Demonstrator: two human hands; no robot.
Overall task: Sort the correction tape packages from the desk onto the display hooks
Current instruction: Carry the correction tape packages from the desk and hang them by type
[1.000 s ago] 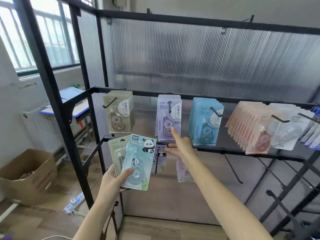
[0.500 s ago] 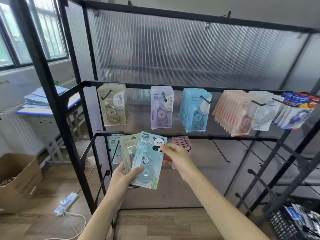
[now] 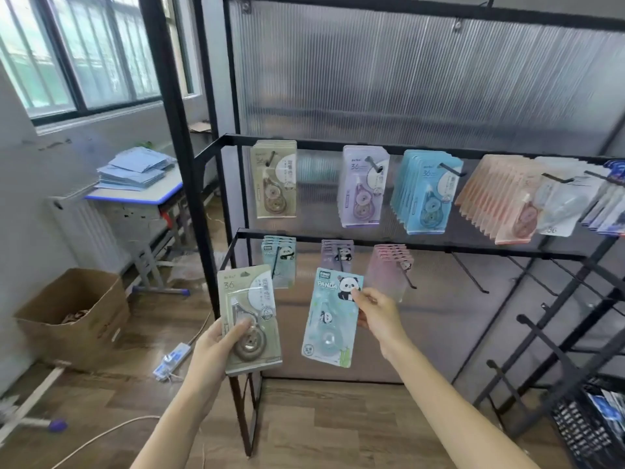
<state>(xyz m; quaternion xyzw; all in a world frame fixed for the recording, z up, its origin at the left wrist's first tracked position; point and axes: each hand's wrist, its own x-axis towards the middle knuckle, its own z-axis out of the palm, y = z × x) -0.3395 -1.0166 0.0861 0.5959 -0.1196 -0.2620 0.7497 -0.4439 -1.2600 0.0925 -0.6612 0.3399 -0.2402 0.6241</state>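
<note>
Black metal framing of the display rack (image 3: 189,157) fills the room's middle, backed by a ribbed translucent panel (image 3: 406,72), with a barred window (image 3: 84,52) at upper left. By the wall stands a blue-edged bench (image 3: 142,194) carrying a stack of blue sheets (image 3: 133,170), and a cardboard box (image 3: 72,316) sits on the wooden floor beside a white power strip (image 3: 170,362).

Along the rack's upper rail hang bundles of packages on hooks: beige (image 3: 274,179), lilac (image 3: 363,187), blue (image 3: 426,192) and peach (image 3: 500,201). Below, near the lower rail's left end, hang smaller panda bundles in mint (image 3: 280,258), lilac (image 3: 338,255) and pink (image 3: 392,269).

In front of the lower rail, the left hand (image 3: 211,350) grips a beige correction tape package (image 3: 248,319) by its lower left edge, thumb across the front; its long axis is upright, the hang hole at the top. Just beside it but apart, the right hand (image 3: 378,316) pinches a mint panda correction tape package (image 3: 333,316) at its upper right edge, likewise upright with a slight tilt, top leaning right.
</note>
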